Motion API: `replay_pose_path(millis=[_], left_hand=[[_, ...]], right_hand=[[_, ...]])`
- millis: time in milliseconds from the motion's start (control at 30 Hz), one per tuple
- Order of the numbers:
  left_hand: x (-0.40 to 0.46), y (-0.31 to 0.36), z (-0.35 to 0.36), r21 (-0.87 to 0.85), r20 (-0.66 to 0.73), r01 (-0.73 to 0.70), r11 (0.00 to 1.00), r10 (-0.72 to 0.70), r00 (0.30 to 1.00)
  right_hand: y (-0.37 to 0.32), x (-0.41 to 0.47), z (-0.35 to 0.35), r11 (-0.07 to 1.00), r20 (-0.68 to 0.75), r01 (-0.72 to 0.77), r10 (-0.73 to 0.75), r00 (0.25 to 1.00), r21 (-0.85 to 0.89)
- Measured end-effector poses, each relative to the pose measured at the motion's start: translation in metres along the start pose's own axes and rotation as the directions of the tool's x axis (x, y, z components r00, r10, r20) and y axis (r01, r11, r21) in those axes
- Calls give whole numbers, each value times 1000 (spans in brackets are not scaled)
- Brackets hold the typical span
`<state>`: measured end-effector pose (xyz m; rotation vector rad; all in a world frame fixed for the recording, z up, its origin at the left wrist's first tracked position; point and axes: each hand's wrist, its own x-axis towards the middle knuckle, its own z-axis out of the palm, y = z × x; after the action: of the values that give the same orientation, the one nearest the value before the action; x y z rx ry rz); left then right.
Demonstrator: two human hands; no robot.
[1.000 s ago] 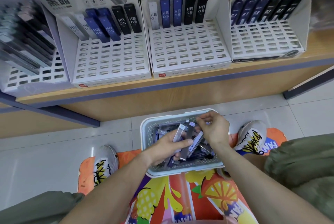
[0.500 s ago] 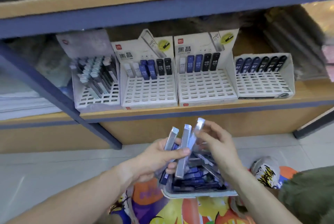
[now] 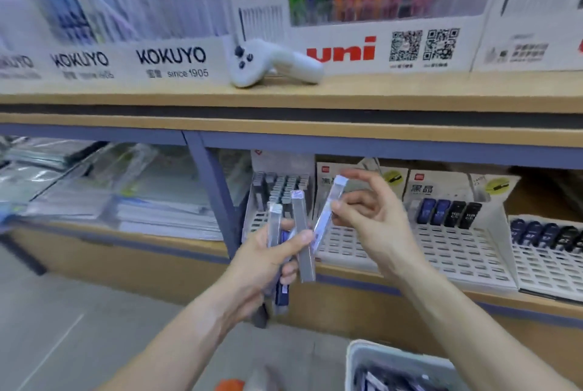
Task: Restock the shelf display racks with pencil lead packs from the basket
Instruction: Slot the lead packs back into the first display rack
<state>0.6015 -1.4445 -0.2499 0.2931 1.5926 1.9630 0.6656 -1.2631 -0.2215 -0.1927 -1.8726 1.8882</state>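
The right hand (image 3: 375, 220) pinches 1 clear pencil lead pack (image 3: 329, 209) between its thumb and curled fingers (image 3: 353, 201), the pack tilted with its cap up near the raised forefinger; just beside it, the left hand (image 3: 268, 261) grips a fanned bunch of packs (image 3: 303, 242), thumb pressed across a grey one, a clear one standing to its left and a dark blue one poking out below the palm; the tilted pack's lower end meets the bunch near the left thumb, though whether they touch I cannot tell; both hands hover in front of the lower shelf (image 3: 410, 283), where white slotted display racks (image 3: 457, 251) stand side by side, 1 at the left crowded with grey packs, the next ones holding short rows of blue and black packs at the back with bare slots in front; the basket (image 3: 353, 362) sits at the bottom right, dark packs lying inside it; on the upper shelf (image 3: 284, 97) a white handheld controller (image 3: 271, 64) lies before boxes of pens marked KOKUYO and uni; stacked clear sleeves (image 3: 126, 201) fill the lower shelf at the left.
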Motion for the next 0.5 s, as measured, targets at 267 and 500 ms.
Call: replay_pose_path(millis=[267,500], left_hand=[[15,-4,-48,-98,-332,-56,994,21,943],[22,-11,-65,-111,-392,-2,994,-41,919]], right_hand=[[30,34,55,987,-158,92,-112,981,-129],[38,83,103,841,-24,291,-339,941,-455]])
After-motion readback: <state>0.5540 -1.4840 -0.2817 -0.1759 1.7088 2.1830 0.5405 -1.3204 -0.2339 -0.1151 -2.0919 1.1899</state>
